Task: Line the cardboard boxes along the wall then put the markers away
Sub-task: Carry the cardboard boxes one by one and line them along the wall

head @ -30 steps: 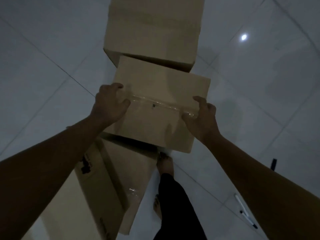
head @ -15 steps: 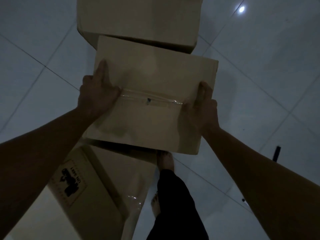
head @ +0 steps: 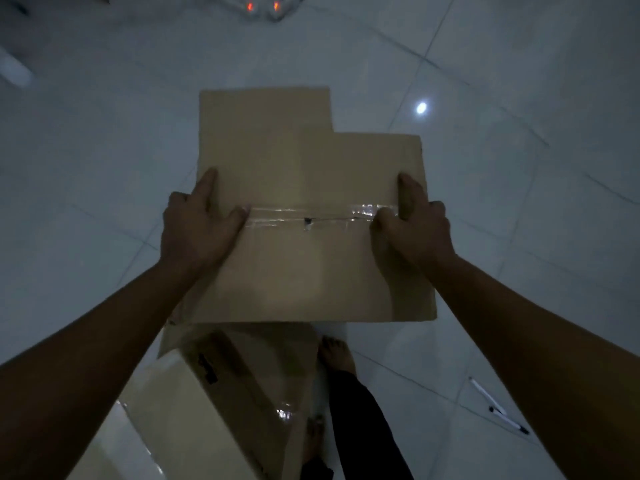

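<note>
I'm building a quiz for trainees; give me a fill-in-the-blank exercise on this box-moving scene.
1. Both hands, left hand and right hand, hold one brown ____ box.
2. A strip of clear ____ runs across the box's top.
3. Two white markers lie on the tiled ____.

Missing words: cardboard; tape; floor

The taped box [head: 311, 237], held in the left hand [head: 195, 233] and right hand [head: 414, 233], squared up and came to cover most of the far box [head: 263, 109]; two markers [head: 498, 407] reappeared right of it.
</note>
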